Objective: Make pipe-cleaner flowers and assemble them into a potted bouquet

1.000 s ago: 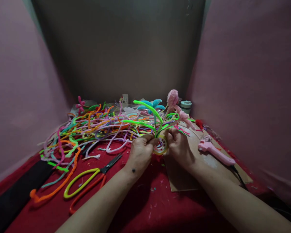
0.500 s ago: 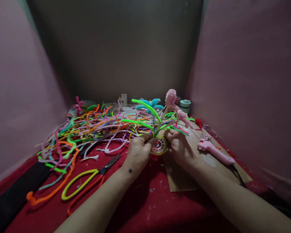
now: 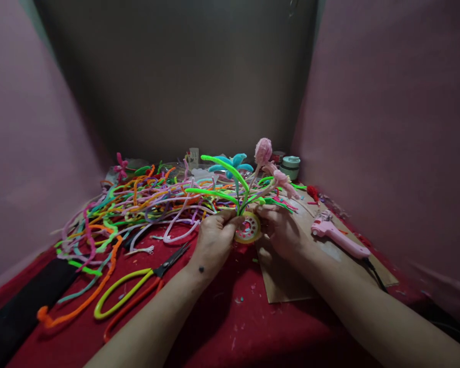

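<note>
Between my hands stands a bunch of pipe cleaner flowers, with a blue flower, a pink bud and long green leaves. My left hand pinches the gathered stems at their lower end. Just below that grip a yellowish roll of tape faces me, its core ringed with holes, by the left thumb. Closed fingers of my right hand meet the roll's right side; their tips are hidden, so what they pinch cannot be made out.
Loose pipe cleaners are heaped at the left and back of the red cloth. Scissors with yellow and red handles lie left of my hands. On a board at right rests a pink glue gun, beyond which stands a mint-lidded container.
The flowers and tape roll have shifted slightly left with my hands, and the whole view has moved a little the same way. Both hands stay closed beside the roll.
</note>
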### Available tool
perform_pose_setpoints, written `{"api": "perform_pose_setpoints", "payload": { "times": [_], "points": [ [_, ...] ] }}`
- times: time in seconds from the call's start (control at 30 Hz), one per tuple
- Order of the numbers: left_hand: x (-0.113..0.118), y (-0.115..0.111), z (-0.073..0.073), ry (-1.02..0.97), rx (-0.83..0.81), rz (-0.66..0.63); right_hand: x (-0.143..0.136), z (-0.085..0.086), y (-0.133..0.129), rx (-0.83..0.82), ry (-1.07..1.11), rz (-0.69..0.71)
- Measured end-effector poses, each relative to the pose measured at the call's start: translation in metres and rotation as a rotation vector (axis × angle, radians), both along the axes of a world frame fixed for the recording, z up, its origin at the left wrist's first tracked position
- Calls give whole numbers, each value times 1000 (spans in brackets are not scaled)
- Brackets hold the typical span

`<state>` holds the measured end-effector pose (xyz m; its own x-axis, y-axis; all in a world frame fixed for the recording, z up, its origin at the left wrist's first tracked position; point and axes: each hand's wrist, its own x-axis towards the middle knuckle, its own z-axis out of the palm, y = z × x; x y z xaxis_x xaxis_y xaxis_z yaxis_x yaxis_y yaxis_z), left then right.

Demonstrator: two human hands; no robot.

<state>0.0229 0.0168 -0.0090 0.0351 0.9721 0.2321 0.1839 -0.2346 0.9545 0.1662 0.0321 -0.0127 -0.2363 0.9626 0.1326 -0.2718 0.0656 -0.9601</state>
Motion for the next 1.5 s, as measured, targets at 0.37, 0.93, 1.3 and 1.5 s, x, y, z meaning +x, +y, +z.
{"api": "perform_pose_setpoints", "payload": {
  "times": [0.37, 0.93, 1.3, 1.5],
  "points": [
    [1, 2, 5, -130, -10, 73, -1, -10, 5, 75, 89, -78],
    [-1, -2, 10, 332, 145, 189, -5, -3, -10, 837, -740, -476],
    [3, -4, 6, 308, 191, 165, -7, -2, -14, 765, -832, -456],
    [2, -6, 6, 312, 210, 196, -6, -2, -14, 810, -773, -406]
  ]
}}
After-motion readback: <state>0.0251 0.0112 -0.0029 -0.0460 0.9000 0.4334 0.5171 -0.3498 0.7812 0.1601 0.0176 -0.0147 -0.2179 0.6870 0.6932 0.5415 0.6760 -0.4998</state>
